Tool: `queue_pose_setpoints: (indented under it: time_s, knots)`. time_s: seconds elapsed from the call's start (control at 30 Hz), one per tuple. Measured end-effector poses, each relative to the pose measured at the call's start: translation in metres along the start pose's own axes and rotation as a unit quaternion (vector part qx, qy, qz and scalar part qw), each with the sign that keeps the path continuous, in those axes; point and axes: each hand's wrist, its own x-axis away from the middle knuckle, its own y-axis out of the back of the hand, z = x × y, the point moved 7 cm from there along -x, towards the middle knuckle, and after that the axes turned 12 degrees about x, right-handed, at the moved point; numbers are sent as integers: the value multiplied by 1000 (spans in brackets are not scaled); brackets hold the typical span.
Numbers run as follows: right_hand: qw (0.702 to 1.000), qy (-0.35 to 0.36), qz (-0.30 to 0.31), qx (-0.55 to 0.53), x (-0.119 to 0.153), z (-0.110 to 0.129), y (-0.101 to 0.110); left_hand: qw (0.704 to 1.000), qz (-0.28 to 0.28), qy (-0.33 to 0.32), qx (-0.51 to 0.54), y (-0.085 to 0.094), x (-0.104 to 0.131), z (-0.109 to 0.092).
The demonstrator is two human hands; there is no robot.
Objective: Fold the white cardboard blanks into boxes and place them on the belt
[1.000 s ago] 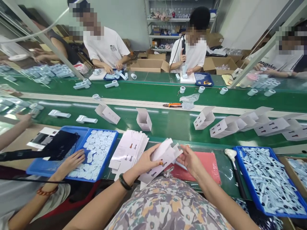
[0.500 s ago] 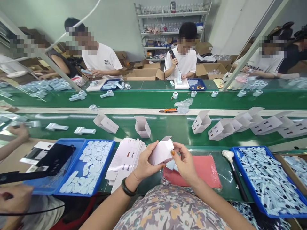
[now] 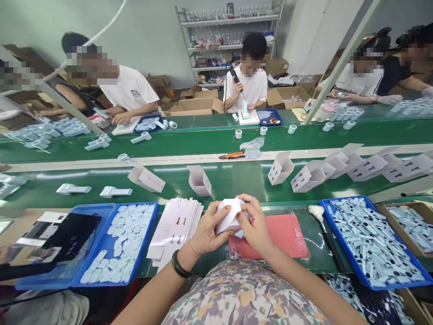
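Observation:
Between my two hands, just above the near bench edge, is a small white cardboard box (image 3: 228,215) with its flapped end turned toward me. My left hand (image 3: 209,228) wraps its left side, the thumb lying on a flap. My right hand (image 3: 255,223) grips the right side, with fingers at the folded end. Beneath my hands lies a red plastic-wrapped packet (image 3: 284,234), partly covered by them. To the left sits a stack of flat printed cartons (image 3: 176,221). Standing past my hands on the green belt is an open white box (image 3: 199,180).
Blue trays of pale blue parts (image 3: 118,239) and slim pieces (image 3: 372,239) flank me. A black-handled mallet (image 3: 326,234) lies right. Open boxes (image 3: 307,175) line the belt, with pliers (image 3: 232,155) beyond. Co-workers (image 3: 246,81) sit opposite; another person's arm shows at far left.
The box has tipped so its end faces me, and my left thumb has moved onto the flap. The view has shifted slightly. The neighbour's hand at left has drawn away from the belt.

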Motion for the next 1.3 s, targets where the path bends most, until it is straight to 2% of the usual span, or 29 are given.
queue_pose_setpoints:
  time_s: [0.1,0.2,0.27,0.33,0.4,0.5,0.57,0.6,0.67,0.8,1.07,1.23,1.3]
  knots:
    - [1000,8,5,-20,3,0,1,1000,-6,-7,6,2,3,2]
    - [992,5,54,-114,3,-4,-4,995,-72,-9,73,11,6,5]
    - [986,9,103,-134,4,-6,-10,983,-122,13,137,17,5,6]
    - [987,13,123,-104,6,-7,-14,966,-139,58,212,15,1,7]
    - [992,25,111,-56,7,-8,-12,930,-150,125,311,7,-3,7]
    - [993,68,94,14,12,-3,-6,833,-206,237,456,-11,-4,9]
    - [990,85,100,51,16,-1,-3,772,-237,295,511,-24,-4,10]
    - [989,87,102,66,17,-1,-2,752,-243,314,527,-29,-4,9]
    - [987,88,104,90,19,-1,1,732,-240,340,540,-38,-5,9]
    - [983,91,99,123,23,-1,5,741,-218,367,519,-46,-6,11]
    - [981,81,88,155,32,-8,11,799,-171,362,448,-52,-7,20]
    - [980,87,91,156,35,-16,11,816,-163,353,428,-57,-6,25]
    - [980,80,95,154,34,-19,12,808,-162,359,438,-61,-4,29]
